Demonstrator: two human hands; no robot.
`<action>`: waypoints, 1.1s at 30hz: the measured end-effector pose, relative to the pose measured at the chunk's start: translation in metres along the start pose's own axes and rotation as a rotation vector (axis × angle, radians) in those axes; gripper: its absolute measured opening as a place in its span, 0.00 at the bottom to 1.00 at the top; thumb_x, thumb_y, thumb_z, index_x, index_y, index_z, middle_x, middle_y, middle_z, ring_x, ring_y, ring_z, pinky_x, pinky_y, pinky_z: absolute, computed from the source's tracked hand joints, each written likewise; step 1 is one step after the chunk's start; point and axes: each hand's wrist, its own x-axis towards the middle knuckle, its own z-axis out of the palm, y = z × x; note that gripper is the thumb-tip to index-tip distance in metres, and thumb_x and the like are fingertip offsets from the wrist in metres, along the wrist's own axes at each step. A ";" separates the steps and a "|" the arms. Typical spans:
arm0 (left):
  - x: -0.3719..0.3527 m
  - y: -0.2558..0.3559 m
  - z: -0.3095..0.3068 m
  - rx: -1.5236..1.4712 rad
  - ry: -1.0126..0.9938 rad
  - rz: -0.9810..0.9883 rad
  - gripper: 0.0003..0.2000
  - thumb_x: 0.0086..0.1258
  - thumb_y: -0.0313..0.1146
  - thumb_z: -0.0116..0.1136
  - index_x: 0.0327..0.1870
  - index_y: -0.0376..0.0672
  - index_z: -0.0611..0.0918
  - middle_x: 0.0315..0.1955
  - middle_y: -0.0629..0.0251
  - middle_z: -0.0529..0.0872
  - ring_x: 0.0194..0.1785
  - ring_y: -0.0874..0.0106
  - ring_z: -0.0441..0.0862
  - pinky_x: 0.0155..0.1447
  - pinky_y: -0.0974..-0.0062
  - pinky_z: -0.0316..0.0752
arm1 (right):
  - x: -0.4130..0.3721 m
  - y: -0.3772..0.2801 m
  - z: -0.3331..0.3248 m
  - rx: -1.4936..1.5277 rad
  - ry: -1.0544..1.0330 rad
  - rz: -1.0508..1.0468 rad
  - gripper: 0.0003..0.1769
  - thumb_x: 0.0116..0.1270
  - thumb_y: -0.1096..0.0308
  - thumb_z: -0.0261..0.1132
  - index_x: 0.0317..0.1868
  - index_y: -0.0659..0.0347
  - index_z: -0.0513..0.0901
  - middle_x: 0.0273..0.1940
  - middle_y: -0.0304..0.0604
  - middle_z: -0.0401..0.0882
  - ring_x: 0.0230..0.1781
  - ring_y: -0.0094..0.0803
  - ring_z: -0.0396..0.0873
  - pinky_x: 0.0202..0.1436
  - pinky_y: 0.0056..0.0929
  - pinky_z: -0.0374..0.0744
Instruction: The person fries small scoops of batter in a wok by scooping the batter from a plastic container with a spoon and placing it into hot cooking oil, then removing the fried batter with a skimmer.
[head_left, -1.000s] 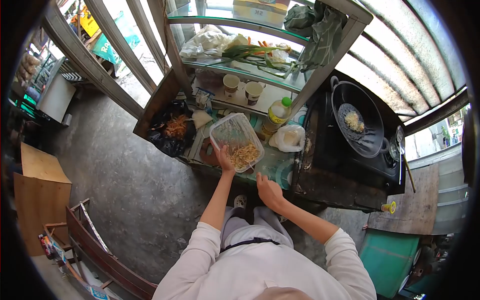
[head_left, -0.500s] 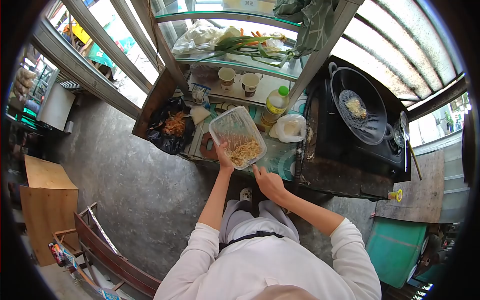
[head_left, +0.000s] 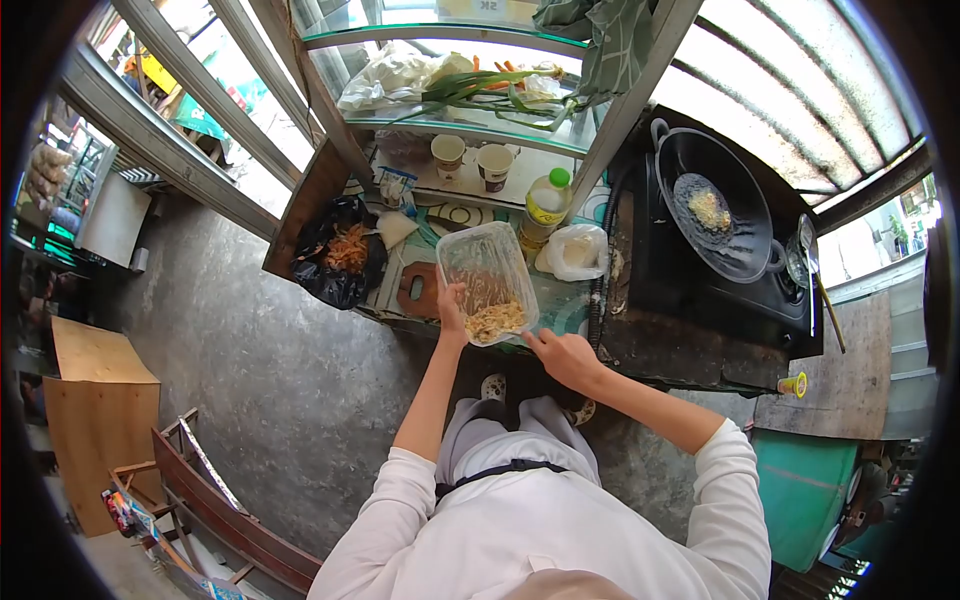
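My left hand (head_left: 452, 316) grips the left side of a clear plastic container (head_left: 480, 262), tilted so that a shredded, battered-looking food mix (head_left: 495, 321) lies at its near end. At the container's near right corner, my right hand (head_left: 565, 358) is closed with its fingertips by the rim. What it holds, if anything, is too small to make out. Behind the container lies a brown wooden board (head_left: 417, 290). To the right stand a bottle of yellow oil with a green cap (head_left: 547, 205) and a white plastic bag (head_left: 578, 252).
A black wok (head_left: 735, 240) on the stove at right holds a frying portion of food (head_left: 710, 211). A black bag (head_left: 330, 275) with orange shreds sits at left. Two paper cups (head_left: 494, 167) stand under a glass shelf with spring onions (head_left: 470, 88). A ladle (head_left: 812, 262) lies beside the wok.
The container has shifted slightly right and tilted more towards me, and the food is bunched closer to its near end. My right hand has moved a little to the right.
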 end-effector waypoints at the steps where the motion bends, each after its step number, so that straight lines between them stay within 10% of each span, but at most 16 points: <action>1: -0.010 0.009 0.012 -0.050 0.004 0.014 0.26 0.56 0.32 0.48 0.60 0.47 0.64 0.44 0.63 0.71 0.50 0.64 0.72 0.53 0.66 0.71 | -0.001 0.000 -0.002 0.036 0.003 0.045 0.21 0.55 0.74 0.54 0.53 0.64 0.71 0.29 0.45 0.73 0.19 0.40 0.77 0.21 0.36 0.75; 4: 0.001 0.003 0.005 0.149 0.033 0.194 0.38 0.56 0.35 0.50 0.71 0.53 0.50 0.56 0.63 0.64 0.61 0.64 0.61 0.65 0.68 0.52 | -0.006 -0.005 -0.002 0.105 0.019 0.151 0.20 0.55 0.75 0.54 0.51 0.66 0.71 0.30 0.49 0.75 0.22 0.44 0.78 0.23 0.39 0.76; 15: -0.004 0.020 0.049 0.595 0.319 0.093 0.42 0.51 0.43 0.58 0.70 0.58 0.53 0.63 0.48 0.58 0.66 0.52 0.54 0.68 0.53 0.42 | -0.006 -0.035 -0.008 0.328 -0.073 0.300 0.17 0.54 0.75 0.54 0.45 0.69 0.72 0.31 0.57 0.78 0.29 0.52 0.79 0.30 0.45 0.77; 21: -0.016 0.034 0.068 0.921 0.421 -0.143 0.43 0.49 0.40 0.66 0.69 0.47 0.58 0.57 0.54 0.70 0.60 0.62 0.66 0.63 0.65 0.58 | -0.001 -0.018 -0.022 0.642 -0.105 0.311 0.10 0.56 0.72 0.54 0.36 0.68 0.79 0.29 0.60 0.78 0.35 0.55 0.77 0.38 0.44 0.75; 26: 0.016 -0.008 0.006 0.549 0.091 -0.260 0.48 0.43 0.53 0.70 0.68 0.53 0.58 0.64 0.47 0.58 0.68 0.52 0.49 0.66 0.55 0.51 | -0.003 -0.003 -0.030 0.846 -0.168 0.211 0.12 0.58 0.71 0.56 0.39 0.65 0.81 0.32 0.58 0.78 0.36 0.51 0.77 0.40 0.36 0.74; 33: -0.041 0.046 0.047 0.408 -0.028 -0.398 0.45 0.44 0.49 0.72 0.65 0.48 0.61 0.61 0.51 0.63 0.64 0.57 0.57 0.63 0.61 0.59 | -0.002 -0.013 -0.055 0.979 -0.373 0.318 0.12 0.62 0.68 0.58 0.44 0.61 0.82 0.27 0.48 0.80 0.24 0.32 0.74 0.33 0.29 0.72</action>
